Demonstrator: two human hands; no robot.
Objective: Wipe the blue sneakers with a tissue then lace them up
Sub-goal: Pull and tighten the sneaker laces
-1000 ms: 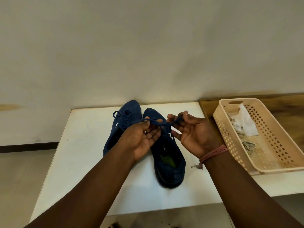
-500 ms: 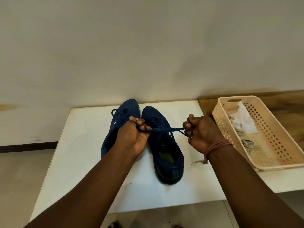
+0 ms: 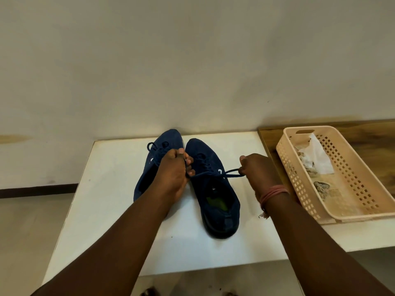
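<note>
Hands pulled lace wider apart.

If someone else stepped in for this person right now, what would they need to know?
Left hand: grips one end of the lace of the right sneaker.
Right hand: grips the other end, pulled out to the side; the lace is taut across the shoe.
Left sneaker lies beside it on the white table, with a bow showing.
Tissue lies in the basket, so the wiping seems done.
Left: finish tying the right sneaker.
</note>
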